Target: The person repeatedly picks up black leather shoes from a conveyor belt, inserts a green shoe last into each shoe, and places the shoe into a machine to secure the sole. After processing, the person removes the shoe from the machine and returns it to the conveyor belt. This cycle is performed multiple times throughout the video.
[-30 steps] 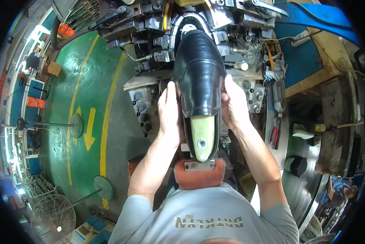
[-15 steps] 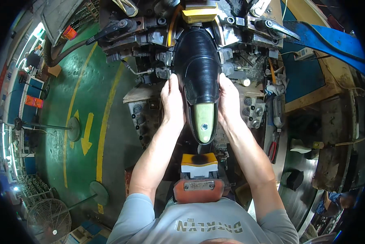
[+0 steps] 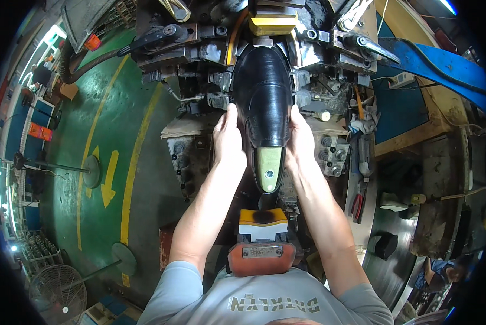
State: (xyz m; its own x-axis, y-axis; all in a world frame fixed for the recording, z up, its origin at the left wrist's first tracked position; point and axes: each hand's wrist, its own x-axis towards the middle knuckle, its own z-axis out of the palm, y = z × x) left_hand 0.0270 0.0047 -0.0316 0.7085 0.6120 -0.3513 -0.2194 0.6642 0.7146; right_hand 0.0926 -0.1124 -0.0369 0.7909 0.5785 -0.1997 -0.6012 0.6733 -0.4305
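Nearest is a grey shirt (image 3: 270, 290), then a red pad (image 3: 253, 265), then a yellow and white block (image 3: 263, 218) with a dark spot on top. Farther on, a black shoe (image 3: 267, 97) is between the two hands, its toe pointing far. A pale green form (image 3: 269, 161) shows at its near end. The left hand (image 3: 230, 140) holds the shoe's left side, and the right hand (image 3: 301, 140) holds its right side, so they pinch it between them. I cannot tell how the thumbs sit. Far off, metal machine parts (image 3: 218, 80) stand around the toe, near a yellow pad (image 3: 274, 24).
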